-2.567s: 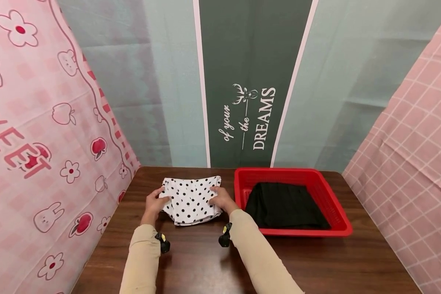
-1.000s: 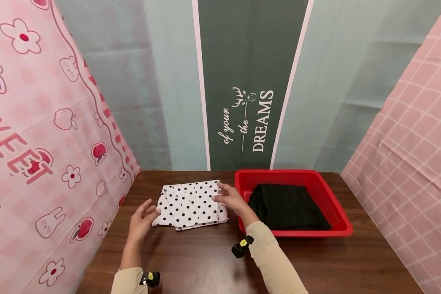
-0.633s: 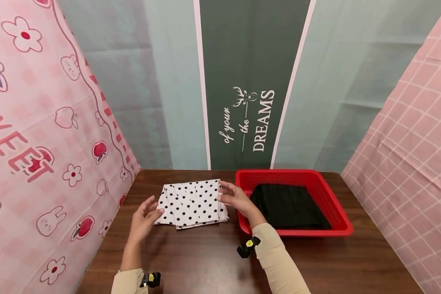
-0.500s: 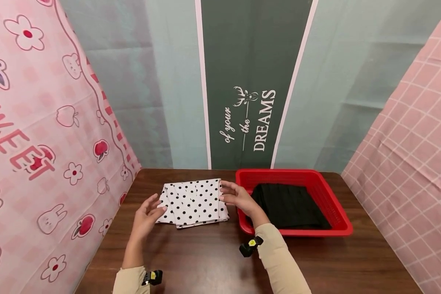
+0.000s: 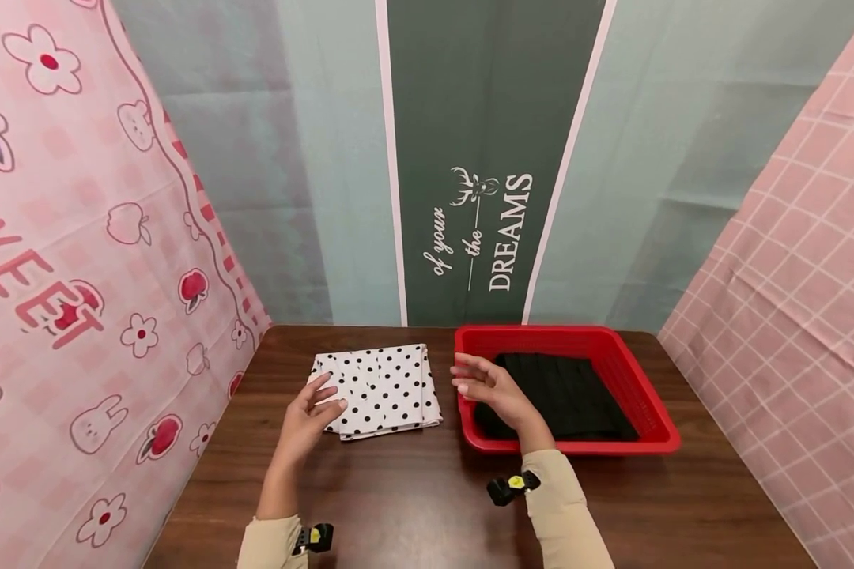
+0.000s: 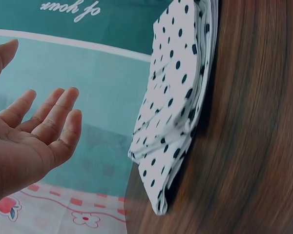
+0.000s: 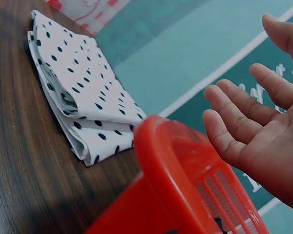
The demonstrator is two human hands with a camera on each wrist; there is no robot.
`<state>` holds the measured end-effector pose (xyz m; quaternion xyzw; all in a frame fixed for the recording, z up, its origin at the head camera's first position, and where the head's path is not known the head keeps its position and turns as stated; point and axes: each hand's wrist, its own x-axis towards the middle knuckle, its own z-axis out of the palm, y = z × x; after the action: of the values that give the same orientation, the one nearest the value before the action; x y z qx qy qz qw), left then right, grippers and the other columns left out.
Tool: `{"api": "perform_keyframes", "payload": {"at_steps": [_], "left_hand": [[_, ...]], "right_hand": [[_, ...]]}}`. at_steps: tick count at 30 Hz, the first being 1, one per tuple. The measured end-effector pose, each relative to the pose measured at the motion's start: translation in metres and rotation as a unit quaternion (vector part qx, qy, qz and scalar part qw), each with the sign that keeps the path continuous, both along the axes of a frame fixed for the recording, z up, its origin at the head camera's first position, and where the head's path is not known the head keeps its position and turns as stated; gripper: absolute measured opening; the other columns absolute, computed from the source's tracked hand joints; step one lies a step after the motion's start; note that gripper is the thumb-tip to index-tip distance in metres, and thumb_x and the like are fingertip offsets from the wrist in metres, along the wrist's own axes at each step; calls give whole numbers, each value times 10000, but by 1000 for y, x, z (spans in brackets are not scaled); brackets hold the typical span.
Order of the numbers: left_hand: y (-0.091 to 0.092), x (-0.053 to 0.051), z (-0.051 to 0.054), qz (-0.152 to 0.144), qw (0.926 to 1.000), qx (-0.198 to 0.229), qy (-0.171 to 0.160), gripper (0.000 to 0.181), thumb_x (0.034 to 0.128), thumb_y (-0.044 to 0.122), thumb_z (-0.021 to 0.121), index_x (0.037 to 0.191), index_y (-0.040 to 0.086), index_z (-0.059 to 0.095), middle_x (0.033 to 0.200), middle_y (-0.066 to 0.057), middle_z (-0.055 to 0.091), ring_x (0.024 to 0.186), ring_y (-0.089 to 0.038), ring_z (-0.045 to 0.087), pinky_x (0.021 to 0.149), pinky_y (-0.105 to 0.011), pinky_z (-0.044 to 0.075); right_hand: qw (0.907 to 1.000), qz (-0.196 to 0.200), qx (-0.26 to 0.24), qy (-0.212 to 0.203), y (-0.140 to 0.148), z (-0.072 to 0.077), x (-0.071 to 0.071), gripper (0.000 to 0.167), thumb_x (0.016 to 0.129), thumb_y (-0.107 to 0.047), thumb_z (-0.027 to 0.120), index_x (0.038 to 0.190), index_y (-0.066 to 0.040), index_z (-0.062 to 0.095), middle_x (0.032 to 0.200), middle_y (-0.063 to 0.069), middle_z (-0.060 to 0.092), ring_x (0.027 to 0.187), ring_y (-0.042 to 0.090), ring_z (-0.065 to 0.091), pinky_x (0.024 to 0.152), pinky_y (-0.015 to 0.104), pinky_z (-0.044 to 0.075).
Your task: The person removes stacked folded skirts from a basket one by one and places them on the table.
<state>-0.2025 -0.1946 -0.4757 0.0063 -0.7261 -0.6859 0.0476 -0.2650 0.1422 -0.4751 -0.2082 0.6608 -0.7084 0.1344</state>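
Note:
A white cloth with black polka dots (image 5: 387, 391) lies folded in layers on the table, left of centre. My left hand (image 5: 307, 419) hovers over its left side, fingers relaxed; the left wrist view shows a gap between that hand (image 6: 34, 136) and the folded cloth (image 6: 171, 83). My right hand (image 5: 501, 395) is above the left rim of the red basket (image 5: 640, 387), holding nothing. In the right wrist view its fingers (image 7: 234, 117) are loosely spread beside the basket's rim (image 7: 161, 161). Folded black fabric (image 5: 562, 395) lies inside the basket, partly hidden by my right hand.
The brown wooden table (image 5: 413, 506) runs up to a green and teal curtain (image 5: 462, 103) at the back. A pink patterned curtain (image 5: 85, 261) hangs on the left, and a pink checked one (image 5: 804, 261) on the right.
Both hands released the polka-dot cloth after gripping its sides. Since then, my right hand has moved right to the basket's rim, and my left hand has shifted right over the cloth.

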Motion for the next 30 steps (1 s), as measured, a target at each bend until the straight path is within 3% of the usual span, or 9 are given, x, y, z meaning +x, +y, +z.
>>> {"api": "perform_keyframes", "payload": {"at_steps": [4,9,13,15,21,30], "left_hand": [[6,-2,1,-45,9999,132,56,561,846,10,662,1357,34,431,1226,-235,514,993,-189,593,818,-234,466],[17,-3,1,-122,9995,271,103,564,844,-1,658,1360,40,434,1227,-229,519,963,-150,602,815,-253,470],[29,-2,-3,-240,9986,463,122,573,839,-7,662,1361,51,437,1224,-225,521,997,-229,597,818,-265,471],[35,-1,1,-291,9981,538,83,578,840,-6,662,1366,48,430,1233,-228,514,1036,-282,577,824,-268,466],[45,-3,0,-524,9958,744,3,593,849,-24,643,1386,24,395,1261,-244,492,1123,-421,491,840,-293,456],[64,-3,-5,-647,9957,620,255,588,838,23,673,1370,26,424,1230,-222,515,1049,-321,566,843,-317,466]], "right_hand": [[9998,-110,-126,103,14,-2,5,568,891,-25,578,1391,69,328,1298,323,428,1157,443,455,865,369,468],[9991,-376,-164,69,32,-5,11,517,907,-26,563,1386,12,372,1317,351,385,1163,432,452,861,363,471],[9986,-515,-134,25,47,-5,15,507,915,-25,550,1390,-6,373,1327,357,367,1151,348,497,874,376,463],[9984,-563,-69,17,52,-4,17,523,918,-30,550,1400,9,351,1328,330,388,1154,344,496,881,386,458],[9973,-728,-49,0,67,-2,25,550,921,-38,554,1410,38,313,1344,329,373,1149,305,510,858,333,471],[9938,-1092,-134,-137,87,-7,33,547,932,-68,553,1422,0,320,1371,296,365,1147,253,522,871,345,465]]}}
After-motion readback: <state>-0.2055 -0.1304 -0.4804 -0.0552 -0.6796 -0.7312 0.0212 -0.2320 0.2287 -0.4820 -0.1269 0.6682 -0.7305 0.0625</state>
